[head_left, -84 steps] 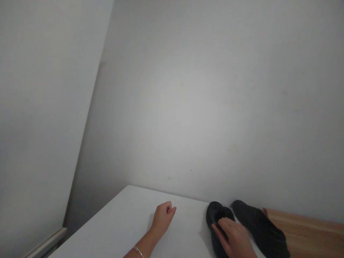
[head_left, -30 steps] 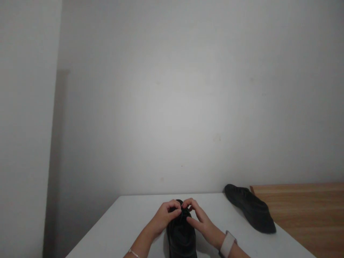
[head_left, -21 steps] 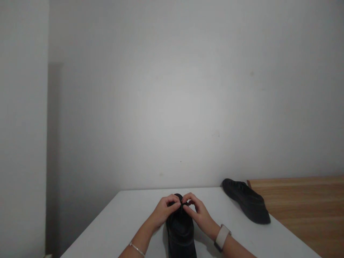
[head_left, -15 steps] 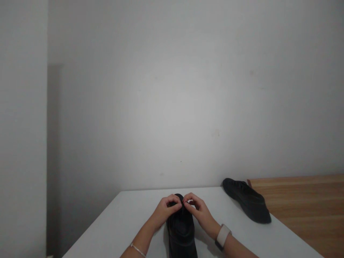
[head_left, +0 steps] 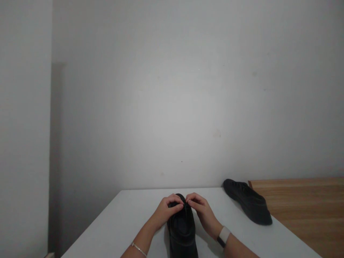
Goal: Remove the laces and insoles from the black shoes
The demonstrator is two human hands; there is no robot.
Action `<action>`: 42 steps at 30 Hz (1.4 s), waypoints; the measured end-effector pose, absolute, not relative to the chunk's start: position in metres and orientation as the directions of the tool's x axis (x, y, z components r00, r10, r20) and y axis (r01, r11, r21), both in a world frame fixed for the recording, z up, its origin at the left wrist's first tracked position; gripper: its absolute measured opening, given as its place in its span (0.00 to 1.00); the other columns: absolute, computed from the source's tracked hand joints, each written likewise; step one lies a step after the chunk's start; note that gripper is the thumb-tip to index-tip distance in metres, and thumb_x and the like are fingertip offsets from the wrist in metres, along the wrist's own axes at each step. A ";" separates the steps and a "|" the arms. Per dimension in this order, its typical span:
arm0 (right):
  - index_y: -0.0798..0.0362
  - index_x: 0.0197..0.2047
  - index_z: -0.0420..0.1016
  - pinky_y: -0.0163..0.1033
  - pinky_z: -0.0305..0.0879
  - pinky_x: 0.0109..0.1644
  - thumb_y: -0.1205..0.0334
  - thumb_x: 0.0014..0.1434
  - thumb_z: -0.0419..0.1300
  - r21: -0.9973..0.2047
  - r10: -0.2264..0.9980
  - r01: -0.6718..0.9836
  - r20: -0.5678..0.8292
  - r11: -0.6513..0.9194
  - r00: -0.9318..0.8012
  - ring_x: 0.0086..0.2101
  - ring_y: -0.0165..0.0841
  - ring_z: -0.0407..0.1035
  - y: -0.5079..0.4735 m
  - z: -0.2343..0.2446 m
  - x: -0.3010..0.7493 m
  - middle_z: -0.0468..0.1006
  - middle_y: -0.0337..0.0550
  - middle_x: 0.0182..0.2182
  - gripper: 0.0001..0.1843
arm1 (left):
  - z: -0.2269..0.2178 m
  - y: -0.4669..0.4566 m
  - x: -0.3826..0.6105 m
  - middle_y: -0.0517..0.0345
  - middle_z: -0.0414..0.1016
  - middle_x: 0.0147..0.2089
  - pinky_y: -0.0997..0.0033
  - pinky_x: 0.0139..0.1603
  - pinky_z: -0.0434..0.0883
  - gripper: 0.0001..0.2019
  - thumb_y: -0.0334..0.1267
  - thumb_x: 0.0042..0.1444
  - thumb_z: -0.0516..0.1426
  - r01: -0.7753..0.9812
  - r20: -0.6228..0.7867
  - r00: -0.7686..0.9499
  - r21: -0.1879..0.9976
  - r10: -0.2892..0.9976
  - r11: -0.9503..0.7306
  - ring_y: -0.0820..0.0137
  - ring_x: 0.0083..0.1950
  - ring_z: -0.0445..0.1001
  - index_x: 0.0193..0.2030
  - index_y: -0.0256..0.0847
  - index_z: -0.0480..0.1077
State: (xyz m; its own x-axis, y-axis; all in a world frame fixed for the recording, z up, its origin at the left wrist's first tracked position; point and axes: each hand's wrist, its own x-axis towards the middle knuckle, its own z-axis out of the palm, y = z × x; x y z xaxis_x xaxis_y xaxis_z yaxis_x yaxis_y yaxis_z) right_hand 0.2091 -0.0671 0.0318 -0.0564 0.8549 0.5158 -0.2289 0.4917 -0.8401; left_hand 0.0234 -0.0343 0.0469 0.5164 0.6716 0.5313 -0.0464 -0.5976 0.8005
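Note:
A black shoe [head_left: 183, 234] stands on the white table [head_left: 134, 211] in front of me, its toe pointing away and its heel cut off by the lower picture edge. Over the lacing area, the thumb and fingers of my left hand [head_left: 167, 209] are pinched together. From the other side my right hand [head_left: 200, 208] pinches at the same spot, its fingertips close to the left ones. Both seem to grip the dark shoelace [head_left: 186, 211], though against the black shoe it is hard to make out.
A second black lace-up shoe [head_left: 248, 200] lies at the table's far right corner. Beyond the right edge is a wood-grain surface [head_left: 303, 208]. A pale wall [head_left: 177, 107] rises directly behind the table.
My right hand has shifted slightly right, and its fingers are a little closer together. The left hand keeps its pinch. The view has moved slightly.

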 end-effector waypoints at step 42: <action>0.55 0.28 0.71 0.35 0.50 0.29 0.48 0.47 0.70 -0.942 0.919 -0.218 0.307 0.256 -0.246 0.22 0.25 0.56 -0.056 0.026 0.226 0.64 0.32 0.20 0.20 | 0.050 -0.026 -0.004 0.64 0.64 0.24 0.74 0.31 0.54 0.17 0.47 0.43 0.68 -0.029 0.277 0.581 0.947 0.766 -0.320 0.75 0.28 0.58 0.27 0.35 0.71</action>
